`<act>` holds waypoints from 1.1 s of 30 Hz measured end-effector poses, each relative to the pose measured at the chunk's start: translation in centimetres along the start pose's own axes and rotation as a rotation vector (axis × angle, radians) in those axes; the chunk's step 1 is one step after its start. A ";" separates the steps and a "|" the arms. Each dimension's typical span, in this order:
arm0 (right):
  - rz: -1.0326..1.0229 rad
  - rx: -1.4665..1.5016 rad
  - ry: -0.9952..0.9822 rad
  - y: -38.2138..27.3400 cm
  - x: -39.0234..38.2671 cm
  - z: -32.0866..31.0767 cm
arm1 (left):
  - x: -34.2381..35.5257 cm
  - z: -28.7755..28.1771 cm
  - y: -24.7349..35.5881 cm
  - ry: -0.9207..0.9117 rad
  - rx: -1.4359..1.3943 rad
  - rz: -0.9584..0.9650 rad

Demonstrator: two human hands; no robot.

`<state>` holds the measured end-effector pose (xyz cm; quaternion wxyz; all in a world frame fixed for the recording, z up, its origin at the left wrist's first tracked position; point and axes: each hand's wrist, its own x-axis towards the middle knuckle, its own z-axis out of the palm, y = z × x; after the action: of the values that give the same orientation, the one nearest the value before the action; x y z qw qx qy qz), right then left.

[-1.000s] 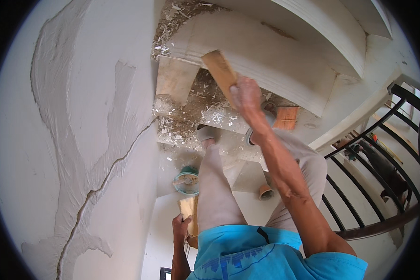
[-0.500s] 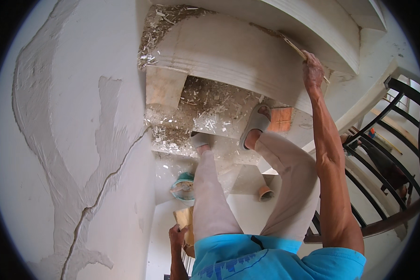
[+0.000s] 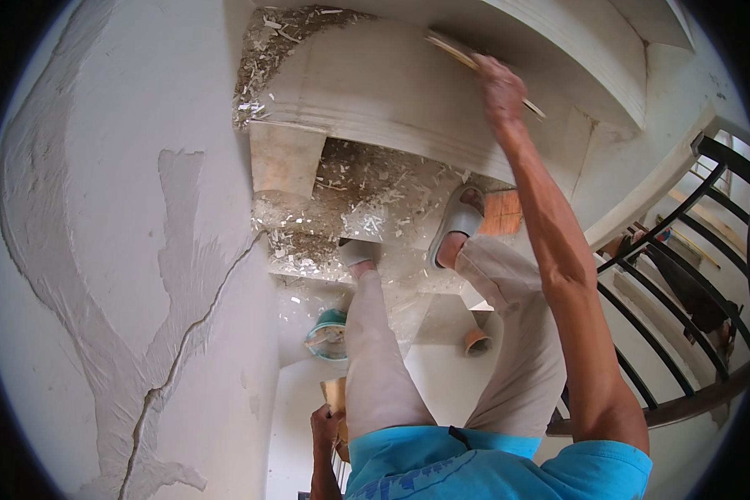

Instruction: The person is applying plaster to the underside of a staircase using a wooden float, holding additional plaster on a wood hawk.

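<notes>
My right hand (image 3: 502,90), fingers closed, grips a thin wooden strip (image 3: 452,48) seen nearly edge-on. The strip lies along the back of a pale stair step (image 3: 375,75), at the foot of the riser above. Low at the left, my left hand (image 3: 325,427) is closed on a tan flat piece (image 3: 334,393), partly hidden by the hand and my leg; its kind is unclear. Pale chips and brown dirt (image 3: 262,62) are heaped at the step's left end. More chips (image 3: 375,221) are scattered over the lower steps around my sandalled feet.
A cracked wall with grey patches (image 3: 187,242) rises at the left. A teal bucket (image 3: 330,319) and a small terracotta-coloured pot (image 3: 477,342) stand lower down. An orange-brown piece (image 3: 502,212) lies beside my right foot. A dark railing (image 3: 654,283) runs along the right.
My right hand has moved left along the step with the wooden strip, now at the dirt line by the riser. My left hand and its tan piece have shifted slightly right.
</notes>
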<state>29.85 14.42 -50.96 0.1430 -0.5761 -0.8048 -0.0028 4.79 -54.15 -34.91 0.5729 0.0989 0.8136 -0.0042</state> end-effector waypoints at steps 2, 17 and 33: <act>-0.105 0.036 0.019 -4.0 1.2 1.7 | -0.2 0.1 0.8 0.013 -0.042 -0.029; 0.299 -0.369 -0.219 6.3 -5.3 -9.1 | 0.2 -0.7 0.0 -0.043 -0.127 -0.069; 0.098 -0.052 -0.116 -7.0 -2.0 -2.8 | 0.1 -1.6 3.3 -0.002 -0.091 -0.041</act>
<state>24.57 9.77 -47.61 0.0814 -0.6176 -0.7821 0.0168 3.81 -50.68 -34.11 0.5775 0.0562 0.8142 0.0210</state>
